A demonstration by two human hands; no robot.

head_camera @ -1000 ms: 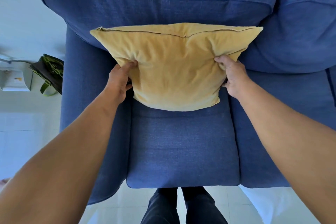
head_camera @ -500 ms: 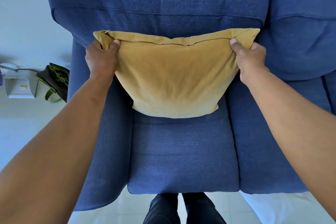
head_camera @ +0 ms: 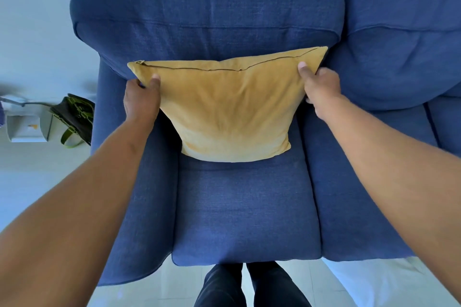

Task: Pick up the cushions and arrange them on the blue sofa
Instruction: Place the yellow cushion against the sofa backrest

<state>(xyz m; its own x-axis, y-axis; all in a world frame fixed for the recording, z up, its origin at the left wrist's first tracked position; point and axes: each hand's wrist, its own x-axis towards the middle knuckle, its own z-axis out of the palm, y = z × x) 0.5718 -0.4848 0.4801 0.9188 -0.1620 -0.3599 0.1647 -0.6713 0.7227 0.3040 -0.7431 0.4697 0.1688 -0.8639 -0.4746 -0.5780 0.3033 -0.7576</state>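
Yellow cushion (head_camera: 228,109) upright on blue sofa (head_camera: 247,209) seat against backrest, left hand (head_camera: 141,101) grip pinching its ten-o'clock corner, right hand (head_camera: 320,87) grip pinching two-o'clock corner, both arms outstretched, no readable writing

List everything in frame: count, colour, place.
cushion: 1, yellow, upright against the sofa back, bottom edge on the seat
sofa: 1, blue, fills the centre and right
bag: 1, dark with green straps, on the floor left of the sofa
box: 1, white, on the floor beside the bag
left hand: 1, grips the cushion's upper left corner
right hand: 1, grips the cushion's upper right corner
legs: 2, dark trousers, bottom centre
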